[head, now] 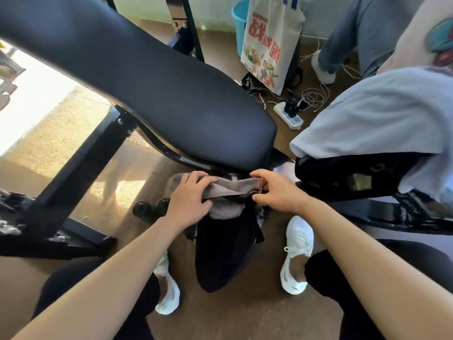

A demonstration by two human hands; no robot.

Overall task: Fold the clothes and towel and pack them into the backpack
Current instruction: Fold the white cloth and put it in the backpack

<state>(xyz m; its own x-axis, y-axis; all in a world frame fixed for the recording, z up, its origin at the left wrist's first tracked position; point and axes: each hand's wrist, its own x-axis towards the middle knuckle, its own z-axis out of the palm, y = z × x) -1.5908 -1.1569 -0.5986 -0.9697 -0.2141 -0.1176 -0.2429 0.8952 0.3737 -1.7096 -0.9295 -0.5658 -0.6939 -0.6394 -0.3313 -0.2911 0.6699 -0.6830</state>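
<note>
The left hand point(188, 200) curls over the grey-brown towel point(230, 190) and the right hand point(277, 190) pinches its other end. Both are at the mouth of the dark backpack point(225, 253), which stands on the floor point(245, 315) between the white shoes point(296, 253). The towel looks partly inside, so packing seems begun. A pale garment point(380, 114) lies draped over the chair point(355, 173) at right, apparently not yet packed.

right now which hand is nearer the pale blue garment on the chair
Right. The right hand pinches the towel, below and left of the garment; the left hand grips the towel farther left.
</note>
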